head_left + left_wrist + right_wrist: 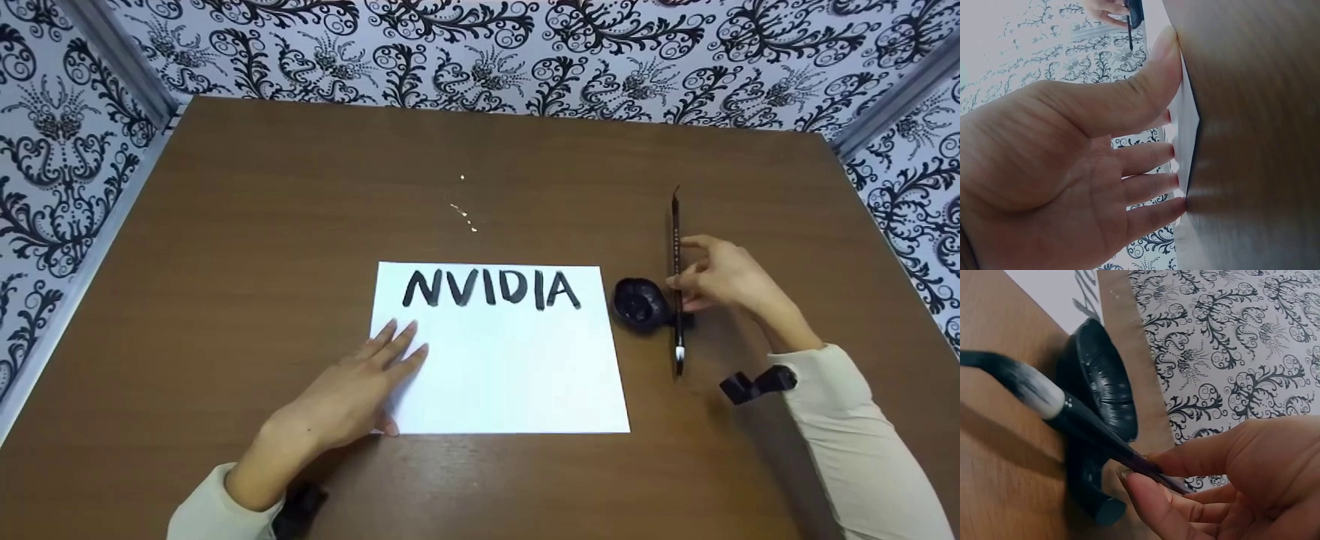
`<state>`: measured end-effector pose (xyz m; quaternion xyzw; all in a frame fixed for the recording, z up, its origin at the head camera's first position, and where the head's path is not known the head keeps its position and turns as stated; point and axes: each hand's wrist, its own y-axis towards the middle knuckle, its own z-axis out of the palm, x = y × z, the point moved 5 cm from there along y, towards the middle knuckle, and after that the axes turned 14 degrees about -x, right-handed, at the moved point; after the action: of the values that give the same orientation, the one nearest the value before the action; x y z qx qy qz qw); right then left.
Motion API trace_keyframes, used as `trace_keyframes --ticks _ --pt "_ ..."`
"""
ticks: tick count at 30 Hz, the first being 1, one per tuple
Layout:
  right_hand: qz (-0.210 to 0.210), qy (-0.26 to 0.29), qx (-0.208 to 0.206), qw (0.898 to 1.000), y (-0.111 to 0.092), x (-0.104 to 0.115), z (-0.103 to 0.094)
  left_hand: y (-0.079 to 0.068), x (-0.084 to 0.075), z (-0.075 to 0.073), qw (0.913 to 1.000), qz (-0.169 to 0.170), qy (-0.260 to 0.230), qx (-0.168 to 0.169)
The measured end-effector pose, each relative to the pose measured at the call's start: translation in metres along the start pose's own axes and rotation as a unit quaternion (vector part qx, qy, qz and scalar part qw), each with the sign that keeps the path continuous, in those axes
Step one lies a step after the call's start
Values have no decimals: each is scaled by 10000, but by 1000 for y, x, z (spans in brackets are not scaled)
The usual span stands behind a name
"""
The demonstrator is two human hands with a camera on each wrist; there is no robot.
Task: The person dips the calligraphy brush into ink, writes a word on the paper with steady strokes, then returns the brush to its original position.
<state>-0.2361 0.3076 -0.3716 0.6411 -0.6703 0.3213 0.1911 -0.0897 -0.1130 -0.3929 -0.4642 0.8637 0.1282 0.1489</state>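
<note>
A white sheet of paper (pixel 502 375) lies on the table, with "NVIDIA" lettered in black across its upper part. My left hand (pixel 349 394) rests on the sheet's left side, fingers spread and straight; the left wrist view shows its thumb (pixel 1165 62) at the paper's edge. To the right of the sheet, my right hand (pixel 724 277) pinches an ink brush (pixel 677 255) by its dark handle between thumb and fingers. The brush's bristles, white near the ferrule and black at the tip, point toward the table's near side. Beside it stands a round black ink dish (pixel 640 304), partly behind the brush in the right wrist view.
The brown wooden table (pixel 262 225) carries a few small pale specks (pixel 465 216) beyond the paper. Black-and-white patterned panels (pixel 480 60) border its far side and both flanks. A dark wrist camera (pixel 757 384) sits at the right sleeve.
</note>
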Motion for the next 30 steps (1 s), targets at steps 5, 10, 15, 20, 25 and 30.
trace_keyframes --ticks 5,10,15,20,25,30 --pt "38 -82 -29 10000 1 -3 2 0 0 2 10000 -3 32 14" --pt "135 -142 -2 9998 -1 -8 1 -1 -2 3 10000 -27 -45 32" --pt "155 -104 90 9998 -3 -10 2 -2 -1 3 9999 -95 -97 76" --pt "136 -140 124 9997 -1 -11 6 -2 0 2 9999 -109 -80 102" --pt "82 -331 133 9993 0 -10 8 -2 1 5 9997 -177 -74 163" --pt "121 -454 157 9988 -3 -9 4 -1 -1 6 9997 -121 -81 179"
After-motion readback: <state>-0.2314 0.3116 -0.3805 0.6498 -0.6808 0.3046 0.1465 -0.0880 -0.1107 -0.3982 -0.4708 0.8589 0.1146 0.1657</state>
